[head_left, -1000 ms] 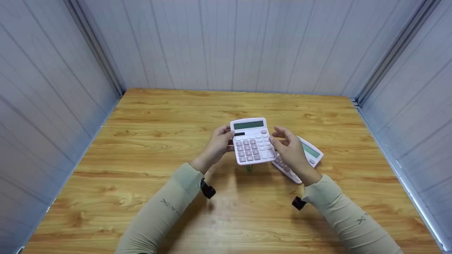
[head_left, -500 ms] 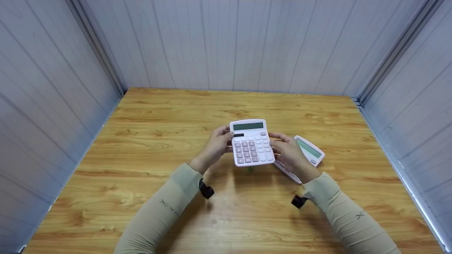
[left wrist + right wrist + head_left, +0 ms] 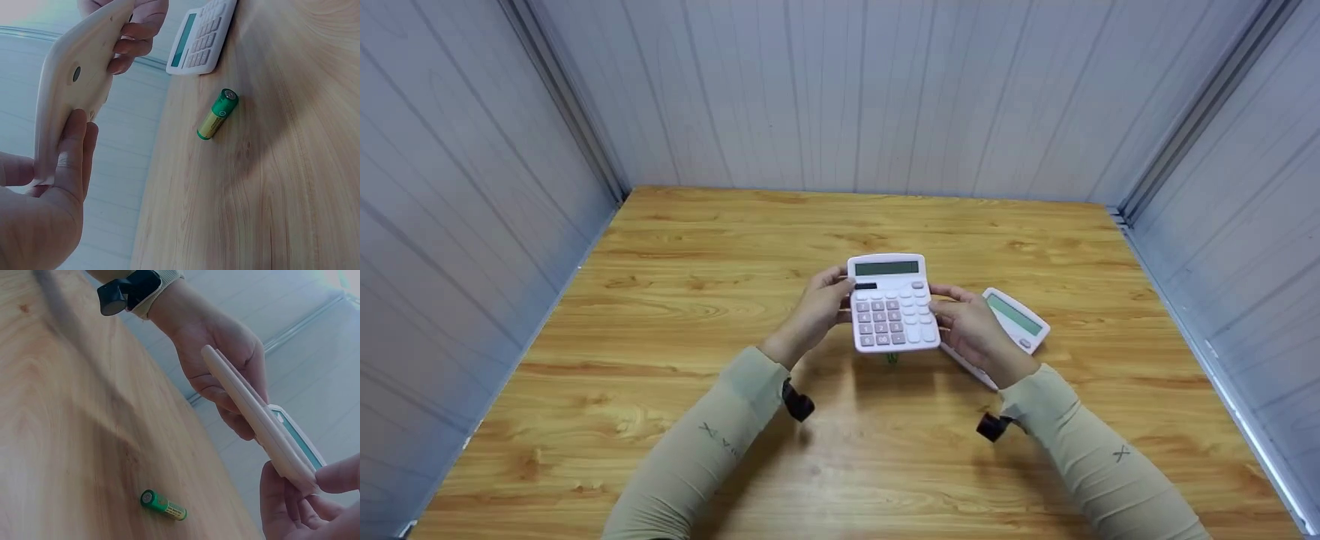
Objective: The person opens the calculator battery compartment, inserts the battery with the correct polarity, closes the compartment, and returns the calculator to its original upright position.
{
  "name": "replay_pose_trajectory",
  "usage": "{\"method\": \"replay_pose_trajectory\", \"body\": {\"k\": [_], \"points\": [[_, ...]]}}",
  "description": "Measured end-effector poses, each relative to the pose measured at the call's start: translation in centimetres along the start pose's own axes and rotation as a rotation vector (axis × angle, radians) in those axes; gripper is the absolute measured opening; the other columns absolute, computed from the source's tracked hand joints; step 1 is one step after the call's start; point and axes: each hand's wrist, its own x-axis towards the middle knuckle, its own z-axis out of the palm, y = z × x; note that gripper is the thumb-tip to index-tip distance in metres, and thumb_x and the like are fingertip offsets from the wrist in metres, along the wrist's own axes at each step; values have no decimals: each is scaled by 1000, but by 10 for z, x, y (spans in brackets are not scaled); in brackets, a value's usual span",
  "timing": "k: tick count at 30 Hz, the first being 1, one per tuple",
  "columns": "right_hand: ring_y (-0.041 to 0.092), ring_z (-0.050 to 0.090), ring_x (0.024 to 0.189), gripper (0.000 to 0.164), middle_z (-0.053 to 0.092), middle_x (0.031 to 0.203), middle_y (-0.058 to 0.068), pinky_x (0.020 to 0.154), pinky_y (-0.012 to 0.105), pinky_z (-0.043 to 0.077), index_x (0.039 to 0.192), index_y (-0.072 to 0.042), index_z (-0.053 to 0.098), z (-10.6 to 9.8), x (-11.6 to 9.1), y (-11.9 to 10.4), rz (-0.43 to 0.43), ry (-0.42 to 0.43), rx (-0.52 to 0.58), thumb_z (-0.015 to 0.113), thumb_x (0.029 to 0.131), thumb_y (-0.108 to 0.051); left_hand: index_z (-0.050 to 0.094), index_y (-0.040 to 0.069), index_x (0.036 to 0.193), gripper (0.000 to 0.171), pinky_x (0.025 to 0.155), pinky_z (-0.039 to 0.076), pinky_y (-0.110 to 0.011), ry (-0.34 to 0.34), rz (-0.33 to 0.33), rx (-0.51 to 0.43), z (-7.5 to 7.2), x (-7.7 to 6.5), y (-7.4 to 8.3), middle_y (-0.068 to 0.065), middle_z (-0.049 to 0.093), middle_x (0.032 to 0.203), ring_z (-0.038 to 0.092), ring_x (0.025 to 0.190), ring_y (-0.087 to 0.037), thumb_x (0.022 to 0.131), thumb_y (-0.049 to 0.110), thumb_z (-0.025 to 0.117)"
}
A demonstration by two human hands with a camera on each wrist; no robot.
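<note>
A white calculator point(image 3: 889, 300) with pinkish number keys is held up over the table, its keys and dark display facing the head camera. My left hand point(image 3: 817, 304) grips its left edge, thumb on the front and fingers behind. On the opposite edge my right hand point(image 3: 971, 326) pinches it, thumb at the keys and fingers at the back. The left wrist view shows the calculator's underside point(image 3: 76, 90). Below it a green and gold battery point(image 3: 218, 114) lies on the table, mostly hidden by the calculator in the head view.
A second white calculator point(image 3: 1020, 322) lies at a slant on the wood-grain table point(image 3: 697, 247), partly behind my right hand. Pale panel walls point(image 3: 840, 97) enclose the table at the back and both sides. A black wrist camera point(image 3: 799, 405) hangs under the left cuff.
My right hand has closed its thumb and fingers onto the calculator's right edge. The calculator has shifted very slightly left; my left hand keeps its grip.
</note>
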Motion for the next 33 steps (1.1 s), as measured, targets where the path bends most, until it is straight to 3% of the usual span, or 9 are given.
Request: {"method": "replay_pose_trajectory", "body": {"k": [13,22,33], "points": [[14,74,91,50,74,106,4,76,26,63,159,4,44,16,7,3,-18,105,18,48,110,2,55,-3,149,40,66,62,-24,109,-22,-58,-5,-1,3,-9,71,107,71,77,-16,112,9,47],[13,73,86,46,73,100,2,73,26,62,156,4,49,28,18,5,-26,169,10,50,110,2,62,-1,143,35,73,63,-26,239,-45,7,-14,-3,8,-15,72,124,74,87,-18,110,11,57],[16,69,85,38,70,103,5,71,27,61,146,5,53,48,29,8,-60,166,18,52,109,2,64,0,144,37,80,64,-28,293,-33,90,-31,-6,14,-16,72,128,74,98,-20,110,11,56]]}}
